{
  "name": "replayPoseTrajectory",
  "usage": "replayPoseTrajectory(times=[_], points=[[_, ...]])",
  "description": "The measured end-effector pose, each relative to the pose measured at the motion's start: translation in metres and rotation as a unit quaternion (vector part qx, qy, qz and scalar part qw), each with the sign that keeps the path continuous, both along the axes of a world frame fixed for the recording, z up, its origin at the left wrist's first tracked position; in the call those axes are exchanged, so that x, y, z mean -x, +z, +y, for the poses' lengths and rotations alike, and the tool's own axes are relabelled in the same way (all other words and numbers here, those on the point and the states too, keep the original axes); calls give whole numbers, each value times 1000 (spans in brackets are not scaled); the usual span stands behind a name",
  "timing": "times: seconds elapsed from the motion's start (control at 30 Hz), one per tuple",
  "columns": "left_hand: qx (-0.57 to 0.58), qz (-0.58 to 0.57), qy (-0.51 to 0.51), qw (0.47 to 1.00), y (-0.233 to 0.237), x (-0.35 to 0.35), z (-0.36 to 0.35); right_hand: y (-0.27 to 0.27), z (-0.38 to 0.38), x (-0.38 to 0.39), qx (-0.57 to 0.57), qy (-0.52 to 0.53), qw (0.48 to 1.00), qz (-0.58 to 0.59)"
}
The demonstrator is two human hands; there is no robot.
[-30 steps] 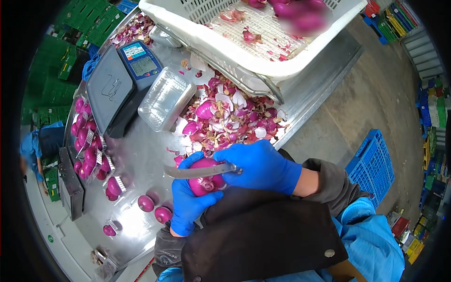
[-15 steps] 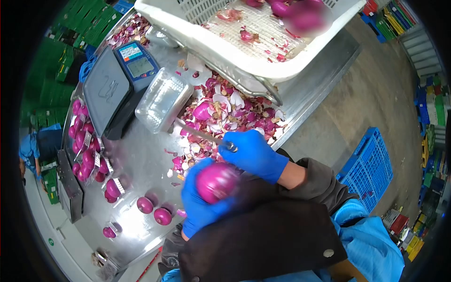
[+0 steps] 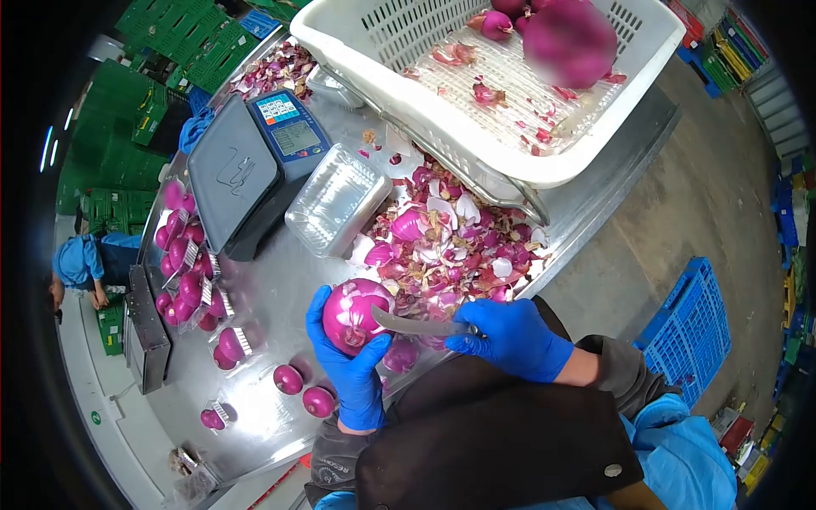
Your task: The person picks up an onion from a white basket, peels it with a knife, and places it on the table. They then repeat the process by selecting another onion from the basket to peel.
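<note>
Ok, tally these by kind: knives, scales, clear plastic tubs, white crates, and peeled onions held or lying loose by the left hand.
Knife: 1, in the right hand
Scale: 1
Clear plastic tub: 1
White crate: 1
Peeled onions: 3, the held onion in the left hand and two loose onions on the table
Total: 7
</note>
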State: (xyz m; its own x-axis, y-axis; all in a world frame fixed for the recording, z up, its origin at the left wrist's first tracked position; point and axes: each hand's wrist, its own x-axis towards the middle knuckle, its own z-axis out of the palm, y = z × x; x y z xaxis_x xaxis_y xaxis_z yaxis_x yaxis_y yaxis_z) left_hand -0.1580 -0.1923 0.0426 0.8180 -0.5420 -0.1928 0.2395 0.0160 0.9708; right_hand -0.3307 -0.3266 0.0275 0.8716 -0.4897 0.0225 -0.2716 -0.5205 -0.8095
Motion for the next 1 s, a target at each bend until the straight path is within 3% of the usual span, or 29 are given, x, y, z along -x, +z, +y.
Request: replayPoseTrajectory(times=[0.17, 0.63, 0.83, 0.9, 0.93, 1.0], points=[[-23, -100, -30, 994, -4, -2, 4, -1, 1, -2, 15, -5, 1000, -1], [-3, -134, -49, 990, -7, 4, 1, -10, 8, -5, 32, -62, 997, -37], [-2, -102, -58, 993, -11, 2, 7, -29, 10, -4, -88, -75, 991, -64], [-6, -94, -67, 993, -10, 3, 10, -36, -1, -2, -398, -184, 898, -29], [6, -77, -68, 995, -7, 6, 11, -39, 0, -2, -396, -183, 900, -30], [11, -59, -69, 996, -4, 10, 14, -39, 12, -1, -253, -71, 963, -53]])
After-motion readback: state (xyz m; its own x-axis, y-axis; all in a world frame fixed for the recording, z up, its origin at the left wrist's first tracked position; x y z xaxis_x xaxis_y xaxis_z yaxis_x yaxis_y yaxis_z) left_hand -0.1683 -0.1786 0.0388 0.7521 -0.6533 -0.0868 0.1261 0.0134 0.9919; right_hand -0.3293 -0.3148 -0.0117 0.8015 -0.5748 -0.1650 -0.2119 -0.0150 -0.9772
